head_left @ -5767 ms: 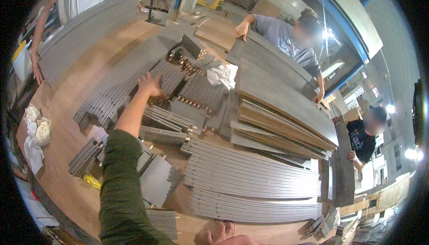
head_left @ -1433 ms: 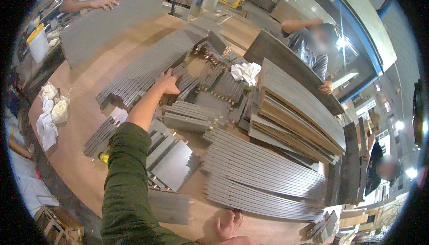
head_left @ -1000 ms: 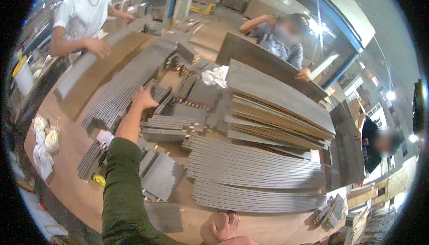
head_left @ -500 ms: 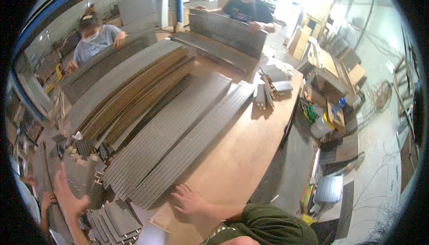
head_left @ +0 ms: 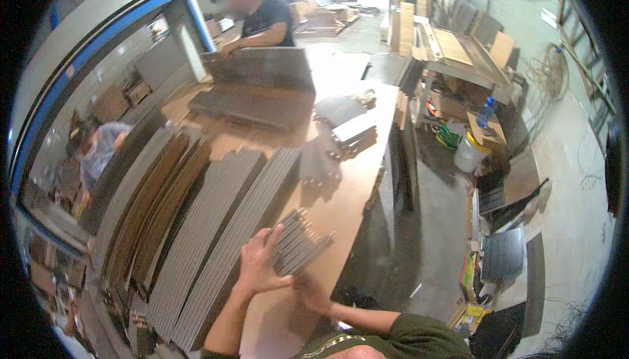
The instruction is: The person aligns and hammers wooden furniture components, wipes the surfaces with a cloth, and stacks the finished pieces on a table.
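Note:
My left hand (head_left: 261, 264) is closed along the left side of a bundle of short grey slats (head_left: 298, 244), with thumb and fingers pressing on it. Light wooden dowels stick out of the slats' far ends. At the bundle's near end is my right hand (head_left: 316, 293), smeared by motion and in shadow; its fingers cannot be made out, nor whether they touch the slats. Beneath both hands lies the bare wooden tabletop (head_left: 268, 323). Just left of my left hand, long grey slats (head_left: 226, 228) lie side by side in two rows.
Farther up the table sits a pile of short grey pieces (head_left: 344, 120). Brown-edged boards (head_left: 147, 208) stand in a row at the left. One co-worker (head_left: 262, 21) handles a large dark panel (head_left: 268, 71); another person (head_left: 101, 152) is behind the boards. A white bucket (head_left: 470, 152) stands right.
My left hand has come from the stacks at lower left to over the table, now with a bundle of slats. My right hand has lifted from the tabletop. The view has turned leftward-tilted.

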`<action>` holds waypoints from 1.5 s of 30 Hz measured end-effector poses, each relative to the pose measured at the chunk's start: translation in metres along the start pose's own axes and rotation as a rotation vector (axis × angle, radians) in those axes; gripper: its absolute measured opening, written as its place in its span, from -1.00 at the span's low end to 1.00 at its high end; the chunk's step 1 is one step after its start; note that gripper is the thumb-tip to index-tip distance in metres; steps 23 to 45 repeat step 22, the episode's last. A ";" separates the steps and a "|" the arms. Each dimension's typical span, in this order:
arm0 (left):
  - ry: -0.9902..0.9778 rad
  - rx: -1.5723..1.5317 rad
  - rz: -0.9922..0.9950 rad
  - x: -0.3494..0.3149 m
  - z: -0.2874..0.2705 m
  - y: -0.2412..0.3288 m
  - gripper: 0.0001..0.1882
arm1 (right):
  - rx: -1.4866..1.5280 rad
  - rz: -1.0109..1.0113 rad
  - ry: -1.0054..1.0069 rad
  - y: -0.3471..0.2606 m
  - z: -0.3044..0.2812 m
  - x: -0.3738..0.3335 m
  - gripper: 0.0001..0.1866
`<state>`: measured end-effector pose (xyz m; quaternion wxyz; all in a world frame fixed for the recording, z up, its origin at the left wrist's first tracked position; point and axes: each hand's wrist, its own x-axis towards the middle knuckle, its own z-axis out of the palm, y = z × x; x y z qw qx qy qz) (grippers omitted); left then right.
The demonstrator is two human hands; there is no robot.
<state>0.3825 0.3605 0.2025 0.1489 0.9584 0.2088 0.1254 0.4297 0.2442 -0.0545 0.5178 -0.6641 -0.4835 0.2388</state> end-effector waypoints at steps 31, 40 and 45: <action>0.185 0.138 -0.220 0.353 0.210 0.031 -0.10 | -0.349 0.365 0.580 0.148 -0.277 0.266 -0.30; 0.185 0.138 -0.220 0.353 0.210 0.031 -0.10 | -0.349 0.365 0.580 0.148 -0.277 0.266 -0.30; 0.185 0.138 -0.220 0.353 0.210 0.031 -0.10 | -0.349 0.365 0.580 0.148 -0.277 0.266 -0.30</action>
